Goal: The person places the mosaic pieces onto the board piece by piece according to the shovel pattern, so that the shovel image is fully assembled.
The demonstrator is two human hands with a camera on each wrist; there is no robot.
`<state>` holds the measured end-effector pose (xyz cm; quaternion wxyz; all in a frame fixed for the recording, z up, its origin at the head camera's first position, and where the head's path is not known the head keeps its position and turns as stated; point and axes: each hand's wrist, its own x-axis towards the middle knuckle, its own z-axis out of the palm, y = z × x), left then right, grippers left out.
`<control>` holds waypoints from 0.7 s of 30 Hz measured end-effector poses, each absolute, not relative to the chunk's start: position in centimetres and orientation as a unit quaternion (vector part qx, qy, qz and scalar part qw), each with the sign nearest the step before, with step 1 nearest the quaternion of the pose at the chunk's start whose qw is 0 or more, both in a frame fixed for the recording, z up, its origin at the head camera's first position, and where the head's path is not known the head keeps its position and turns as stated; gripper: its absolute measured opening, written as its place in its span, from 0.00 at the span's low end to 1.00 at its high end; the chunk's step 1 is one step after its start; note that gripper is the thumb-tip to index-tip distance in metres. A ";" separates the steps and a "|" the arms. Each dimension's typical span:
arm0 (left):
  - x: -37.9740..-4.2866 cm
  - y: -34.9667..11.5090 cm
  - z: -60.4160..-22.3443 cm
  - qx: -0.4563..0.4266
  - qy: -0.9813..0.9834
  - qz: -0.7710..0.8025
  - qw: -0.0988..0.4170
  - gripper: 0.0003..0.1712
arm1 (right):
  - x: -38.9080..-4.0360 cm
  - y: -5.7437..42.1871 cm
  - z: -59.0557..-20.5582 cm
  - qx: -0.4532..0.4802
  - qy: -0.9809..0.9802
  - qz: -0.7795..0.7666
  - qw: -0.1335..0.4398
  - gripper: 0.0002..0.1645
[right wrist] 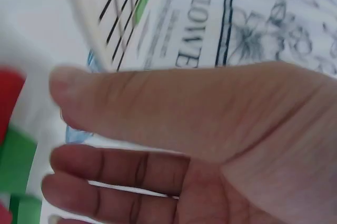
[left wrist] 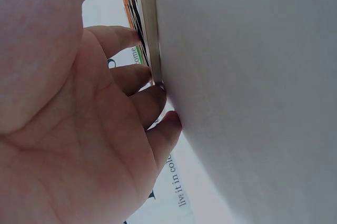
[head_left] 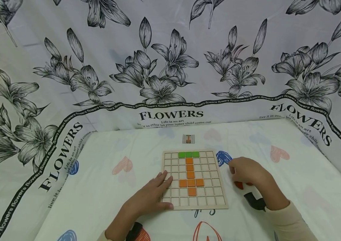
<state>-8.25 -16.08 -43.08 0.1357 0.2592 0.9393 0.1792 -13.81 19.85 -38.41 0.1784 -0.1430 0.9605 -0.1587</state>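
A light wooden grid board (head_left: 210, 174) lies on the cloth, with a row of green square tiles (head_left: 189, 154) at its top. Below them, orange square tiles (head_left: 190, 174) make a cross shape. My left hand (head_left: 149, 197) rests along the board's left edge, its fingertips touching the edge (left wrist: 150, 29) in the left wrist view. My right hand (head_left: 250, 172) is over the cloth right of the board, and no held thing shows. Beneath it are red pieces (head_left: 239, 185), partly hidden; the right wrist view shows blurred green pieces (right wrist: 18, 161) near the fingertips.
A small card with a grid picture (head_left: 188, 139) lies behind the board. The white cloth (head_left: 146, 144) has printed hearts. A flower-patterned curtain (head_left: 170, 115) stands behind and at both sides. Each wrist wears a black band (head_left: 254, 201).
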 end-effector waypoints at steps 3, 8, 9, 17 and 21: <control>-8.3 -16.1 -43.1 0.261 0.939 0.178 0.133 0.54 | -14.3 20.8 -38.6 -0.123 0.966 -0.139 0.177 0.09; -8.3 -16.1 -43.1 0.265 0.939 0.175 0.129 0.54 | -14.9 21.7 -39.3 -0.109 0.966 -0.134 0.190 0.13; -8.3 -16.1 -43.1 0.265 0.940 0.175 0.129 0.54 | -15.0 21.8 -39.5 -0.110 0.966 -0.135 0.190 0.14; -8.2 -16.1 -43.1 0.263 0.940 0.175 0.131 0.54 | -15.1 21.8 -39.9 -0.096 0.960 -0.152 0.216 0.16; -8.2 -16.1 -43.1 0.263 0.939 0.178 0.131 0.55 | -15.1 21.8 -39.9 -0.090 0.956 -0.159 0.229 0.17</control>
